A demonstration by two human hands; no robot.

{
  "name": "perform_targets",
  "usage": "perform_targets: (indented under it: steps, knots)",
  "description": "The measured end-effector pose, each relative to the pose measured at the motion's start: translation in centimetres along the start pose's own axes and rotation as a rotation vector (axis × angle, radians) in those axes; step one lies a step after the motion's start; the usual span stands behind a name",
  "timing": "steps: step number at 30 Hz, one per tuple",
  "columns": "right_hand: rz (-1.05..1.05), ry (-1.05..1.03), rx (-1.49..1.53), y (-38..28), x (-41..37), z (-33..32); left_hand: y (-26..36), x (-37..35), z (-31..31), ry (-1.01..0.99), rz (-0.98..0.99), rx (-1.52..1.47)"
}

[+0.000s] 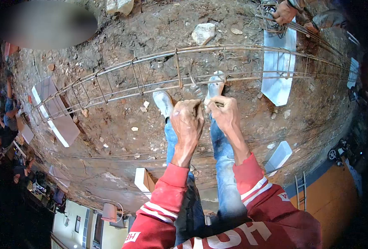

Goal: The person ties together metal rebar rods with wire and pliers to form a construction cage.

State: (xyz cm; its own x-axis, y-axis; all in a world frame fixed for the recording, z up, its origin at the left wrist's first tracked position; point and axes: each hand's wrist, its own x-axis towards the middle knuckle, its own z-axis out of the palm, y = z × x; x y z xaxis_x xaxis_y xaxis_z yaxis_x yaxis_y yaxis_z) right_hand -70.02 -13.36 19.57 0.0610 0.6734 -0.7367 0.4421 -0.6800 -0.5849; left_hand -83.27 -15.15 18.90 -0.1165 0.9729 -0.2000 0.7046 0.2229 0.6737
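Observation:
My left hand (187,120) and my right hand (225,114) are close together in front of my body, above my shoes (163,101). Both have their fingers curled and pinched. Whatever lies between the fingertips is too small or hidden to make out. Just beyond them a long rebar cage (177,68) runs across the view, made of thin steel bars with rectangular stirrups. My hands appear apart from it. Near my right shoe some thin wire-like pieces (195,88) lie by the lower bar.
At upper right, another person's hand (284,12) grips bundled steel stirrups (270,27). Pale slabs (278,93) lie under the cage on the right and left. A white block (144,181), a stone (203,34) and a ladder (301,191) stand or lie around the rough dirt ground.

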Motion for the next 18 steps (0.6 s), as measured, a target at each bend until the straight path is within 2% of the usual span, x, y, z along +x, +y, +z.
perform_targets:
  steps: [1, 3, 4, 5, 6, 7, 9, 10, 11, 13, 14, 15, 16, 18]
  knots:
    - [0.058, 0.002, 0.138, 0.0, 0.2, 0.4, 0.1, -0.2, 0.2, 0.000, -0.002, -0.006]
    - [0.169, 0.022, 0.416, 0.0, 0.4, 1.1, 0.3, -0.5, 0.6, -0.038, -0.374, -0.242]
    - [0.122, 0.048, 0.370, -0.3, 0.2, 1.2, 0.5, -0.2, 0.0, -0.094, -0.462, -0.347]
    - [0.021, 0.095, 0.344, 1.3, 0.5, 1.8, 0.2, -0.1, -0.2, -0.118, -0.410, -0.366]
    - [-0.017, 0.100, 0.347, 1.5, 0.4, 1.9, -0.3, -0.4, -0.1, -0.165, -0.589, -0.533]
    - [-0.010, 0.099, 0.325, 0.9, -0.2, 1.8, -0.6, -0.8, -0.1, -0.228, -0.767, -0.699]
    - [0.121, 0.095, 0.552, -0.8, -1.4, 2.7, -0.5, -1.1, -0.8, -0.227, -0.903, -0.911]
    - [0.138, 0.094, 0.569, 0.1, -1.6, 3.5, -0.7, -1.3, -1.3, -0.249, -0.922, -0.881]
    - [0.156, 0.033, 0.519, -0.3, -2.1, 3.3, -1.0, -1.4, -1.8, -0.267, -0.936, -0.845]
    - [-0.049, 0.140, 0.165, -1.3, -3.5, 3.7, -2.5, -2.3, -2.0, -0.252, -0.425, -0.371]
    - [-0.126, 0.172, 0.122, -1.7, -4.4, 4.2, -1.7, -2.5, -3.0, -0.206, -0.341, -0.300]
    - [-0.018, 0.122, 0.187, -1.5, -5.0, 5.1, -0.7, -2.7, -3.8, -0.160, -0.256, -0.235]
    - [0.158, -0.039, 0.318, -3.4, -5.6, 3.5, -0.6, -3.5, -4.3, -0.144, -0.279, -0.252]
    - [0.017, 0.009, 0.359, -1.8, -5.9, 4.1, 1.0, -3.8, -5.8, -0.138, -0.312, -0.235]
